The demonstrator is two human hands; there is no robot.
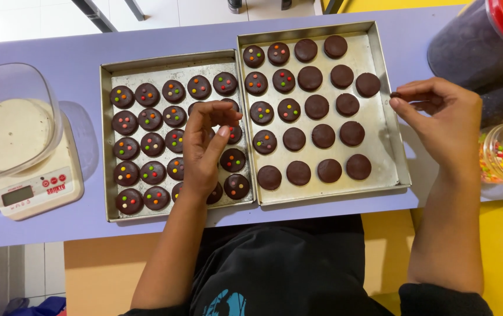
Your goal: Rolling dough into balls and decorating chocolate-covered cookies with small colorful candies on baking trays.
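Observation:
Two metal baking trays lie side by side on a lilac table. The left tray [106, 140] holds round chocolate cookies [125, 123] topped with small coloured candies. In the right tray [383, 134], some cookies carry candies [263, 113] and others are plain [323, 136]. My left hand [204, 146] hovers over the left tray's right side, fingertips pinched together; whether a candy is in them I cannot tell. My right hand [441, 120] is at the right tray's right rim, thumb and forefinger pinching a tiny dark piece [394, 95].
A white kitchen scale [35, 187] with a clear plastic bowl [11, 126] of pale contents stands at the left. At the right are a clear jar of coloured candies [500, 155] and a large dark jar with a red lid [485, 41].

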